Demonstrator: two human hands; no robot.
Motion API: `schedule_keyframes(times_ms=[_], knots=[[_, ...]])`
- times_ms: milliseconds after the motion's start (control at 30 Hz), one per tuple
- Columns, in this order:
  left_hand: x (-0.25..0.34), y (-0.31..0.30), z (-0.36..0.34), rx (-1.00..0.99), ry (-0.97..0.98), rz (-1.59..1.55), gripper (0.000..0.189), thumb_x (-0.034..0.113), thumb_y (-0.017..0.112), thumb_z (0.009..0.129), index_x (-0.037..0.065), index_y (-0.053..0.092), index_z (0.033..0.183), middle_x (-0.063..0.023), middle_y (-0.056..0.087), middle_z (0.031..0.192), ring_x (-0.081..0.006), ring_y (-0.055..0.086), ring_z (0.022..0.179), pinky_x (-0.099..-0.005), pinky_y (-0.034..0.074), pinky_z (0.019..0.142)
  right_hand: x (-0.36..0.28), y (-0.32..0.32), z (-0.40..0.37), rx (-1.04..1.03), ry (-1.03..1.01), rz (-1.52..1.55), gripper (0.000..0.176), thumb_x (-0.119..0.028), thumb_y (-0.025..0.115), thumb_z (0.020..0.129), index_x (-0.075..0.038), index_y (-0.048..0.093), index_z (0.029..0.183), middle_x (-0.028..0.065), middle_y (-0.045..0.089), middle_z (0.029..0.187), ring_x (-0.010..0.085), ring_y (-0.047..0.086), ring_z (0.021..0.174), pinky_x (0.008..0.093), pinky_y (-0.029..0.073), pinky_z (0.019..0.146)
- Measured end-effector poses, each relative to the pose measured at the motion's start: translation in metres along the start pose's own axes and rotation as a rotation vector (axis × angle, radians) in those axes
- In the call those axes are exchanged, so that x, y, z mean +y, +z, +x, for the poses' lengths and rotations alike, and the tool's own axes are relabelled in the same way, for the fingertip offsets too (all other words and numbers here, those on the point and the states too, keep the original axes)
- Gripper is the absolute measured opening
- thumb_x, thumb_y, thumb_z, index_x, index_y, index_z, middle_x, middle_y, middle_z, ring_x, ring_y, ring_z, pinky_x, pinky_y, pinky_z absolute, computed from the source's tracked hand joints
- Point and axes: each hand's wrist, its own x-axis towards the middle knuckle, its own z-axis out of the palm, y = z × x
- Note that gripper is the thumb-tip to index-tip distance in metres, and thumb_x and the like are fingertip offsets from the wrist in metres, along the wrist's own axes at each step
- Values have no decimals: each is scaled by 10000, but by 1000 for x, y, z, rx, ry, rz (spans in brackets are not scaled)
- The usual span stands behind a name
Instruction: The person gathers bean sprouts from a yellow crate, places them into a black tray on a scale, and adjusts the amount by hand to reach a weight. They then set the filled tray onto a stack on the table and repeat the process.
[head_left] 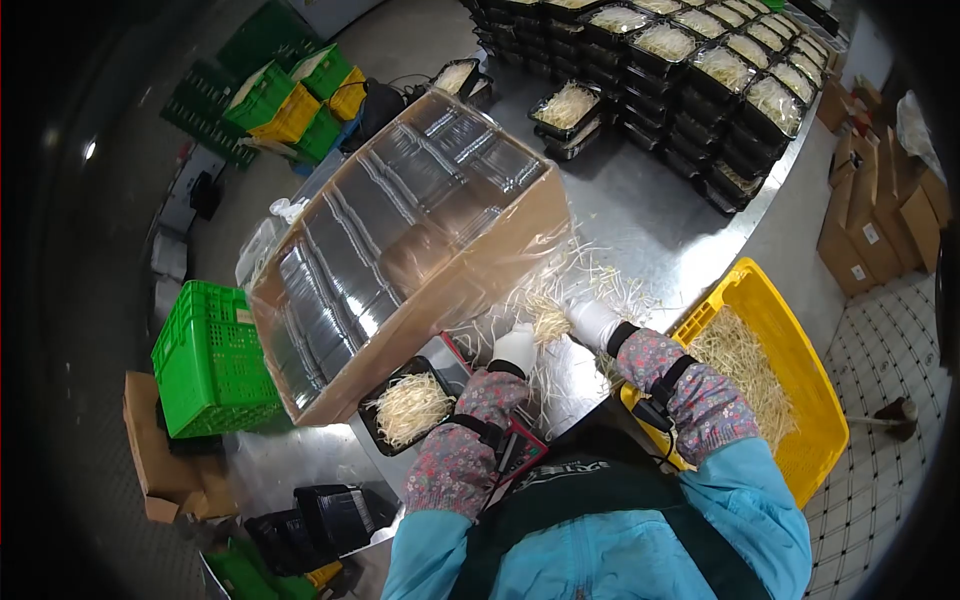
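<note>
My left hand [514, 349], in a white glove, is closed at the near side of a clump of bean sprouts [548, 322] on the metal table. My right hand [594, 322], also white-gloved, grips the clump from the other side; its fingertips are partly hidden among the strands. Left of my left forearm sits a black plastic tray [372, 425] filled with sprouts. Beneath my left sleeve a red-edged device [522, 450] shows in part. Loose sprouts [610, 285] lie scattered beyond both hands.
A cardboard box [470, 290] of stacked black trays stands ahead on the left. At my right is a yellow crate [815, 400] holding sprouts. Stacked filled trays [690, 110] cover the far table. A green crate [215, 360] stands at the left.
</note>
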Motion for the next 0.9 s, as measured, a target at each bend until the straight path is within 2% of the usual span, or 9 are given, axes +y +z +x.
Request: schedule_keyframes(times_ms=[167, 267, 367, 467, 500, 633, 733, 867, 900], knots=[[1, -32, -30, -43, -39, 75, 159, 128, 577, 837, 51, 555, 973, -168, 629, 969, -353, 664, 871, -470, 536, 735, 42, -60, -4, -70, 224, 168, 280, -253, 679, 797, -15, 676, 947, 213, 672, 913, 369, 661, 870, 436, 525, 781], [8, -51, -46, -12, 140, 93, 189, 161, 607, 837, 59, 535, 979, -147, 612, 1004, -345, 646, 878, -464, 527, 725, 43, -99, -3, -25, 312, 352, 393, -359, 730, 798, -49, 679, 1034, 215, 671, 923, 370, 652, 869, 421, 511, 770], [36, -62, -42, 35, 132, 120, 457, 254, 697, 800, 71, 516, 1178, -122, 577, 1079, -316, 605, 949, -452, 518, 749, 17, -89, 12, 44, 252, 441, 410, -354, 737, 793, -29, 671, 1035, 223, 662, 980, 378, 644, 934, 440, 502, 833], [43, -56, -41, 28, 33, 79, 636, 307, 722, 791, 68, 477, 1327, -128, 544, 1234, -326, 551, 1112, -430, 501, 870, -5, -56, 12, -170, 137, 198, 616, -387, 723, 805, -17, 552, 1267, 263, 527, 1278, 398, 527, 1187, 432, 445, 992], [38, -50, -48, 67, 13, 18, 625, 305, 719, 796, 64, 484, 1323, -128, 530, 1278, -334, 537, 1143, -424, 495, 897, 3, -29, 11, -157, 102, 129, 840, -439, 751, 769, 3, 411, 1397, 283, 402, 1414, 421, 401, 1317, 465, 363, 1083], [30, -51, -91, 197, 6, -369, 467, 244, 727, 806, 30, 592, 1199, -145, 576, 1275, -328, 547, 1183, -383, 472, 972, -13, -45, 10, -152, 211, 153, 1187, -537, 824, 634, 19, 214, 1487, 295, 253, 1516, 452, 265, 1401, 518, 271, 1130], [39, -58, -123, 223, 85, -582, 379, 206, 718, 838, 24, 623, 1157, -158, 625, 1198, -304, 601, 1124, -354, 470, 978, -45, -47, 8, -197, 171, -34, 1205, -546, 825, 629, 31, 207, 1488, 302, 241, 1516, 454, 262, 1401, 508, 274, 1130], [41, -75, -171, 151, 119, -700, 345, 181, 694, 868, 34, 628, 1173, -150, 628, 1198, -283, 615, 1114, -336, 481, 963, -49, -10, 14, -142, 135, -43, 1080, -493, 814, 653, 36, 296, 1439, 237, 501, 1304, 382, 481, 1226, 460, 414, 1005], [40, -83, -183, 165, 125, -707, 345, 176, 692, 870, 33, 627, 1177, -150, 630, 1196, -282, 619, 1108, -334, 484, 960, -47, -7, 11, -32, 84, -83, 911, -418, 793, 684, 12, 400, 1384, 189, 611, 1112, 349, 585, 1065, 441, 479, 898]])
